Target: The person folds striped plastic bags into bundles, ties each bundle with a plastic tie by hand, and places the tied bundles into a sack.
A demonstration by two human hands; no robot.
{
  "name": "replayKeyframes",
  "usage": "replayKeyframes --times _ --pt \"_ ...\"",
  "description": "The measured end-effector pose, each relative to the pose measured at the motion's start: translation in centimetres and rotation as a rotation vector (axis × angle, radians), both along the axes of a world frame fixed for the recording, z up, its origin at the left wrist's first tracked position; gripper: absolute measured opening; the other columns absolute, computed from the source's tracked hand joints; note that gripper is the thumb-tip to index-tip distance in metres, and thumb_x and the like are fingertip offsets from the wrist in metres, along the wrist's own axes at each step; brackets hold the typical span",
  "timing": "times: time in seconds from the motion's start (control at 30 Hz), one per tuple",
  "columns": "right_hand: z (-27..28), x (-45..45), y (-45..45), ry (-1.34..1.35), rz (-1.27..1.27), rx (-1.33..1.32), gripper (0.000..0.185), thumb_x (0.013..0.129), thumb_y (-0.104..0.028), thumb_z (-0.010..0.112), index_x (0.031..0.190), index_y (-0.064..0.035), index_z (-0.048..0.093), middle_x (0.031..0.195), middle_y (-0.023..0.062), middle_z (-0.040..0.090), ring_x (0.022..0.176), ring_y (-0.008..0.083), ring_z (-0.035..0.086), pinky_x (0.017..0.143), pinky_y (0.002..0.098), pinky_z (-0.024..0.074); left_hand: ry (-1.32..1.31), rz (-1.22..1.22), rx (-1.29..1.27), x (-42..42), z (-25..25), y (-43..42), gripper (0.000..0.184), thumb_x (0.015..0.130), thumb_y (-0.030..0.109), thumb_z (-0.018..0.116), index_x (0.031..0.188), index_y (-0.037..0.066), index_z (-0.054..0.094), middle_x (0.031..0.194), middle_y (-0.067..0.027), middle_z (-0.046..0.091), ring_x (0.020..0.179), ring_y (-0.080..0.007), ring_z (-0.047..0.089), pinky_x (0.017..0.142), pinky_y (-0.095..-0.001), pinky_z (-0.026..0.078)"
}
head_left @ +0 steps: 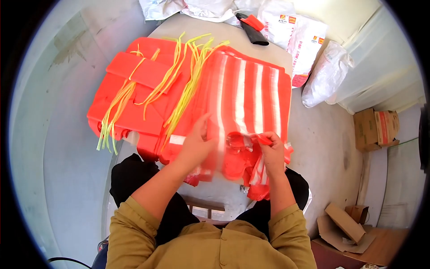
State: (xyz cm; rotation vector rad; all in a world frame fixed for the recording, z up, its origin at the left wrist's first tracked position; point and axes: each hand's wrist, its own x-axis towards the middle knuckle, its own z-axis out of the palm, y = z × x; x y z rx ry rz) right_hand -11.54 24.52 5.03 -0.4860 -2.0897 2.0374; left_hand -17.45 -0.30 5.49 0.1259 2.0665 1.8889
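A stack of red-and-white striped thin sheets [251, 96], which look like plastic, lies in front of me. My right hand [272, 152] pinches the crumpled near edge of a striped sheet [244, 140], whose loose folds hang toward my lap. My left hand [199, 142] is over the left side of the stack, slightly blurred, its thumb and fingers apart with nothing visible between them. Left of the stack lies a pile of folded red sheets [139, 74]. Bunches of yellow ties [190, 89] lie across the pile and beside the striped stack.
White printed sacks [293, 38] stand along the far edge of the pale work surface [179, 27]. A black roll with a red piece [254, 30] lies near them. Another white sack [327, 74] leans at the right. Cardboard boxes [375, 129] and opened cardboard [345, 228] are farther right.
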Motion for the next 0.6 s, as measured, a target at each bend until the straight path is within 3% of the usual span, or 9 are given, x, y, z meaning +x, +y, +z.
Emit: replayKeyframes --times 0.1,0.2,0.23,0.27,0.33,0.4,0.43,0.5,0.6 --pt "0.4 0.3 -2.6 -0.007 0.008 0.031 0.008 0.094 0.001 0.065 0.101 -0.0033 0.065 0.095 0.0018 0.067 0.090 0.0103 0.062 0.082 0.0253 0.0511 -0.014 0.070 0.147 -0.8 -0.5 -1.9 0.074 0.087 0.001 0.066 0.155 0.010 0.038 0.083 0.0013 0.050 0.075 -0.0071 0.046 0.068 -0.0234 0.040" --pt "-1.7 1.1 -4.6 -0.003 0.055 0.141 0.008 0.094 0.000 0.066 0.102 -0.0027 0.066 0.100 0.0020 0.067 0.094 0.0111 0.063 0.086 0.0262 0.0506 -0.019 0.091 0.025 -0.2 1.8 -4.1 0.073 0.087 0.002 0.067 0.154 0.011 0.039 0.080 0.0023 0.048 0.074 -0.0069 0.044 0.067 -0.0230 0.038" --pt "-3.3 1.3 -5.1 0.027 0.072 0.209 0.008 0.094 -0.001 0.066 0.102 -0.0024 0.066 0.101 0.0026 0.067 0.096 0.0119 0.063 0.087 0.0268 0.0504 -0.012 0.062 -0.010 0.1 2.1 -4.7 0.073 0.087 0.003 0.067 0.154 0.011 0.039 0.100 -0.0046 0.062 0.091 -0.0113 0.058 0.083 -0.0264 0.047" --pt "-4.6 1.6 -5.3 0.059 0.087 0.277 0.008 0.094 -0.001 0.066 0.102 -0.0021 0.067 0.102 0.0032 0.067 0.098 0.0127 0.063 0.088 0.0275 0.0502 0.041 0.024 -0.078 0.5 1.9 -5.3 0.073 0.087 0.003 0.066 0.154 0.011 0.039 0.110 -0.0076 0.062 0.099 -0.0141 0.059 0.090 -0.0289 0.046" --pt "-4.0 2.1 -5.8 0.174 0.144 0.513 0.019 0.083 0.003 0.065 0.100 -0.0010 0.068 0.106 0.0097 0.069 0.102 0.0251 0.064 0.090 0.0352 0.0513 0.145 -0.057 -0.211 1.3 1.0 -6.3 0.073 0.087 0.003 0.066 0.154 0.011 0.039 0.130 -0.0138 0.061 0.117 -0.0197 0.060 0.105 -0.0341 0.045" --pt "-2.9 2.5 -6.0 0.330 0.196 0.783 0.033 0.069 0.011 0.059 0.099 -0.0006 0.068 0.106 0.0138 0.069 0.102 0.0338 0.065 0.088 0.0423 0.0525 0.058 -0.107 -0.223 1.8 0.1 -7.1 0.074 0.087 0.003 0.066 0.155 0.012 0.038 0.140 -0.0169 0.055 0.127 -0.0251 0.056 0.112 -0.0371 0.039" --pt "-2.4 2.6 -6.1 0.347 0.192 0.798 0.033 0.068 0.010 0.060 0.097 -0.0009 0.069 0.105 0.0141 0.069 0.101 0.0347 0.065 0.088 0.0430 0.0525 0.014 -0.132 -0.228 1.9 -0.2 -7.3 0.074 0.087 0.004 0.066 0.155 0.013 0.038 0.146 -0.0185 0.052 0.132 -0.0277 0.054 0.116 -0.0386 0.036" --pt "-1.7 2.7 -6.3 0.384 0.189 0.828 0.032 0.066 0.010 0.061 0.095 -0.0014 0.069 0.104 0.0146 0.069 0.099 0.0365 0.064 0.086 0.0445 0.0524 0.024 -0.118 -0.200 1.9 -0.3 -7.4 0.074 0.086 0.005 0.067 0.154 0.013 0.039 0.141 -0.0184 0.056 0.130 -0.0284 0.056 0.112 -0.0384 0.040" --pt "-2.0 3.1 -6.0 0.331 0.188 0.883 0.020 0.076 0.005 0.069 0.094 -0.0036 0.073 0.106 0.0098 0.069 0.103 0.0317 0.062 0.089 0.0398 0.0505 0.051 -0.093 -0.308 2.0 1.9 -7.2 0.074 0.086 0.007 0.067 0.154 0.013 0.039 0.133 -0.0178 0.061 0.124 -0.0285 0.059 0.106 -0.0395 0.045"
